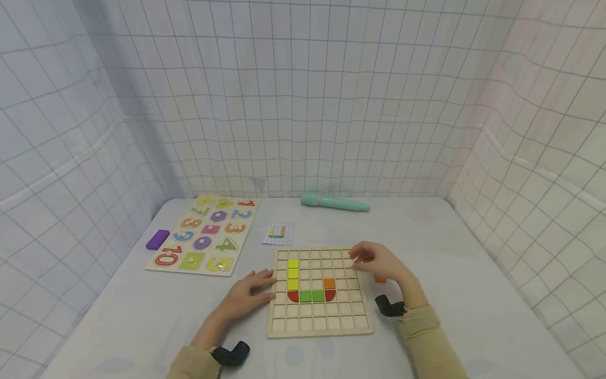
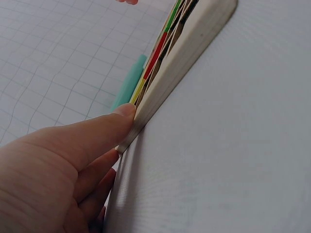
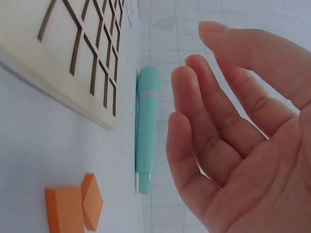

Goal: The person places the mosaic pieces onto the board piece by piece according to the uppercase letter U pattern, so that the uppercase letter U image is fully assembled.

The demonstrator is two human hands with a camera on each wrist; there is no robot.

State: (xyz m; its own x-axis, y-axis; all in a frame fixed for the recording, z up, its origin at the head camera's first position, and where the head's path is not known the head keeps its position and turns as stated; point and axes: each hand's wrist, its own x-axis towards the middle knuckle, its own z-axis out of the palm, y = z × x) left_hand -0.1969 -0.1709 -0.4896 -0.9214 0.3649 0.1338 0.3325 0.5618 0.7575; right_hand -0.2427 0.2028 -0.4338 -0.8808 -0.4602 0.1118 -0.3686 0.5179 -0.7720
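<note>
A square wooden grid board (image 1: 320,323) lies in front of me. Tiles on it form a U: a column of yellow squares (image 1: 293,273) on the left, a red rounded corner (image 1: 293,297), two green squares (image 1: 312,296), another red corner (image 1: 330,296) and one orange square (image 1: 329,283) above that. My left hand (image 1: 242,296) rests at the board's left edge, its thumb (image 2: 125,110) touching the rim and its fingers extended. Over the board's upper right corner hovers my right hand (image 1: 379,259), fingers loosely bent, nothing between them. Loose orange blocks (image 3: 65,211) lie beside the board, partly covered by that hand in the head view.
A small card (image 1: 278,233) with a printed U pattern lies behind the board. Further left are a number puzzle board (image 1: 208,237) and a purple block (image 1: 158,239). A teal pen-shaped object (image 1: 335,202) lies near the gridded back wall (image 1: 307,105).
</note>
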